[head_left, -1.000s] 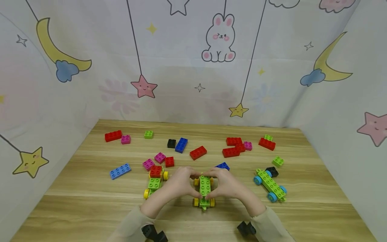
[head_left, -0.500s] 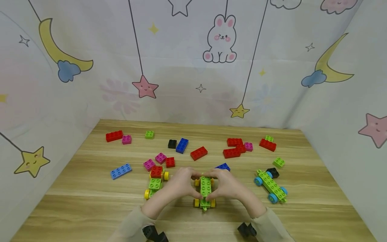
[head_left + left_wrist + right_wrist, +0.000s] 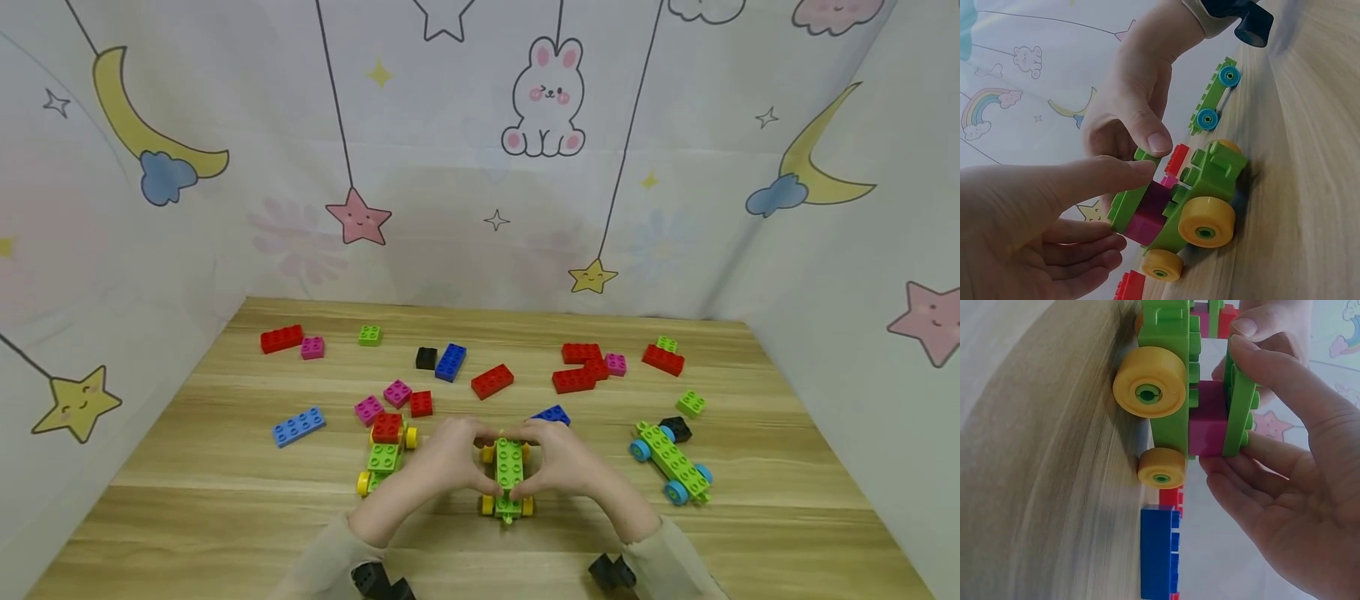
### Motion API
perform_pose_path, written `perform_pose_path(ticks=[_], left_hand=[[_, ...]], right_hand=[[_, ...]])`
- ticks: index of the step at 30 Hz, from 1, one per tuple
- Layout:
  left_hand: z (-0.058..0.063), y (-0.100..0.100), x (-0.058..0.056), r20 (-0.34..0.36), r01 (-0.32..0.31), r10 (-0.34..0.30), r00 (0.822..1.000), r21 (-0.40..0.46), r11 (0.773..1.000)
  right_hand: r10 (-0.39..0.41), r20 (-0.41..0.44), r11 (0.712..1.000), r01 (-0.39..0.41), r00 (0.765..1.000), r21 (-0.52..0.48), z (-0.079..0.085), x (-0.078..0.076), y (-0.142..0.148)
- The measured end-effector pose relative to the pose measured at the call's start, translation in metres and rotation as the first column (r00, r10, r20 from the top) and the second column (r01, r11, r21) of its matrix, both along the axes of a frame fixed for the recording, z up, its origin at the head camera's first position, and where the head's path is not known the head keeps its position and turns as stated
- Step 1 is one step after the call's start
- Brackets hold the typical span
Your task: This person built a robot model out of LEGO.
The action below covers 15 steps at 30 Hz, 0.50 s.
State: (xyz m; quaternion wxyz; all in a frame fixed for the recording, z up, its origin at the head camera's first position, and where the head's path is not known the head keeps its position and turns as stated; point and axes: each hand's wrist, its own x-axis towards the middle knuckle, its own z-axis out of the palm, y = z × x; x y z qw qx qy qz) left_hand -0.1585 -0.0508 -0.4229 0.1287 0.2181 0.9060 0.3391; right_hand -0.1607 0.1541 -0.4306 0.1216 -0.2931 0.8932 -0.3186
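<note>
A green toy car base (image 3: 507, 510) with yellow wheels stands on the table in front of me. On its studs sits a magenta brick (image 3: 1147, 215), and a flat green building plate (image 3: 509, 465) lies across the top of that brick. My left hand (image 3: 452, 460) holds the plate from the left, thumb at the near end and fingers at the far end. From the other side my right hand (image 3: 561, 460) grips the same plate in a mirrored way. In the right wrist view the magenta brick (image 3: 1208, 422) shows between plate and base.
Left of my hands is another yellow-wheeled car (image 3: 384, 457) with a red brick on it. A green base with blue wheels (image 3: 671, 461) stands to the right, beside a black brick (image 3: 676, 429). Several loose bricks, including a light blue one (image 3: 298, 427), lie farther back.
</note>
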Motion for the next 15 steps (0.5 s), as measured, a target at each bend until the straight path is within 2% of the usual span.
perform_pose_path(ticks=[7, 15], left_hand=[[0.0025, -0.0007, 0.0014, -0.003, 0.015, -0.015, 1.0, -0.006, 1.0], [0.0039, -0.0018, 0.0025, -0.016, 0.026, -0.026, 1.0, -0.013, 1.0]], right_hand=[[-0.011, 0.032, 1.0, 0.01, 0.999, 0.018, 0.0025, 0.0012, -0.0011], [0.033, 0.0, 0.999, -0.033, 0.999, -0.005, -0.0031, 0.0003, 0.004]])
